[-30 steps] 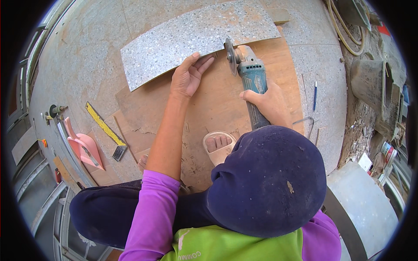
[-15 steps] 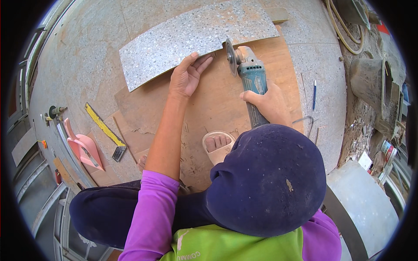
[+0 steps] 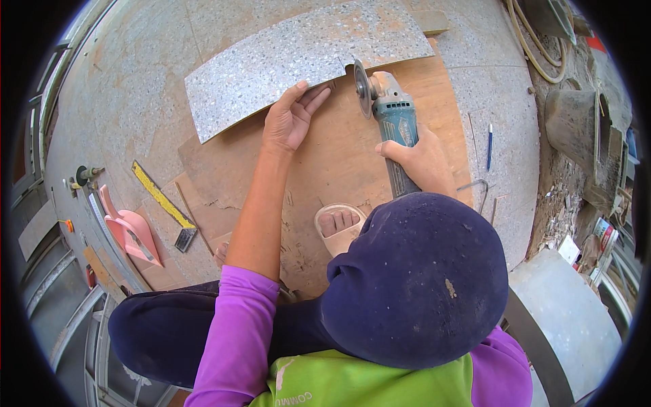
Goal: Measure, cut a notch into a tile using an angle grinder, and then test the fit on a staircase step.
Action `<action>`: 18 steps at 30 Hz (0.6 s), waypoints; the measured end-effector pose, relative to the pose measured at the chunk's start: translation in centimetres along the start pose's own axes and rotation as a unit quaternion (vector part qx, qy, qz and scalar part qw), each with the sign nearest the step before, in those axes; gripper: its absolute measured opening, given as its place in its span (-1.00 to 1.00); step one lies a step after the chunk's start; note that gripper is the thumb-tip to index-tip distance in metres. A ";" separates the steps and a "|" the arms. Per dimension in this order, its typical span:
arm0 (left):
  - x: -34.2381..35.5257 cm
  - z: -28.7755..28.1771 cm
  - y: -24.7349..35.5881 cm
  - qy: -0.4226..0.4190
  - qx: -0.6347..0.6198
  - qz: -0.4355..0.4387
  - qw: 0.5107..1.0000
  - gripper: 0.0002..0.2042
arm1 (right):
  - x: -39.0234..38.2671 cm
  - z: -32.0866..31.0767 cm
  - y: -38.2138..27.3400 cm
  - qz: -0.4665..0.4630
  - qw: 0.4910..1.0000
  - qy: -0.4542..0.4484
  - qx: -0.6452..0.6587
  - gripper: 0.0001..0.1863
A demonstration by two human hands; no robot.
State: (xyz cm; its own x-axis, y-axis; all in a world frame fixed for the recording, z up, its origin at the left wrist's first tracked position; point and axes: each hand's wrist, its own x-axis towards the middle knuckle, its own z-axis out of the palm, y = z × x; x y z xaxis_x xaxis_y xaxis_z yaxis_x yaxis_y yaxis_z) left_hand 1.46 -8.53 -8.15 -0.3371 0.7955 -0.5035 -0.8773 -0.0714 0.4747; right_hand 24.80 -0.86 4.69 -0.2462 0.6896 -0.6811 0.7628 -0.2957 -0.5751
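Note:
A speckled grey terrazzo slab point(image 3: 285, 61) lies at the top over a brown plywood board point(image 3: 400, 176), with a short cut in its near edge. My left hand point(image 3: 291, 115) grips that edge, thumb on top and fingers curled beneath, partly hidden. My right hand point(image 3: 420, 163) is closed round the body of a teal and grey angle grinder point(image 3: 397, 122). The grinder's disc point(image 3: 363, 88) stands upright at the slab's near edge, beside the cut; whether it touches cannot be told.
A yellow level or straightedge point(image 3: 163, 197), pink dustpan point(image 3: 129, 230) and metal strips lie at left. A blue pen point(image 3: 489, 146) and bent rod point(image 3: 481, 186) lie at right, beside hoses point(image 3: 542, 54) and a dusty trough point(image 3: 569, 129). My sandalled foot point(image 3: 339, 224) rests on the board.
The slab and my left hand have shifted very slightly left. The grinder's disc now shows slightly lower beside the cut, with both hands keeping their grips.

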 end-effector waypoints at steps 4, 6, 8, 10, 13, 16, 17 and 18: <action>-0.1 -0.1 0.0 0.002 0.000 0.000 1.000 -0.91 | 0.1 0.1 -0.2 -0.006 1.000 -0.003 -0.011 -0.53; -0.2 0.0 -0.1 0.001 -0.001 0.000 1.000 -0.91 | 0.2 0.2 -0.2 -0.005 1.000 -0.001 -0.010 -0.52; -0.2 0.1 0.0 0.001 -0.002 0.001 1.000 -0.91 | 0.2 0.3 -0.2 -0.006 1.000 0.000 -0.009 -0.52; -0.3 0.1 0.0 0.002 -0.003 0.001 1.000 -0.90 | 0.3 0.4 -0.2 0.001 1.000 -0.003 -0.011 -0.51; -0.4 0.2 0.1 0.004 -0.001 0.001 1.000 -0.90 | 0.3 0.4 -0.3 0.008 1.000 -0.009 -0.008 -0.51; -0.2 0.3 0.0 0.003 -0.001 -0.002 1.000 -0.90 | 0.3 0.2 -0.2 0.009 1.000 0.000 -0.007 -0.51; -0.2 0.2 0.1 0.004 -0.001 -0.001 1.000 -0.90 | 0.2 0.2 -0.2 0.009 1.000 -0.001 -0.006 -0.51; -0.2 0.1 0.1 0.005 0.000 -0.001 1.000 -0.90 | 0.0 0.1 -0.4 0.007 1.000 -0.002 -0.007 -0.52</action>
State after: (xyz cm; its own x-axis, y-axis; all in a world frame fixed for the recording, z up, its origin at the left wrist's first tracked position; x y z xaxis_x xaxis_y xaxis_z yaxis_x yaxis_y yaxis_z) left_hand 1.47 -8.64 -7.87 -0.3387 0.7894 -0.5119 -0.8779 -0.0695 0.4737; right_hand 24.42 -0.77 4.89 -0.2376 0.6829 -0.6908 0.7748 -0.2957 -0.5588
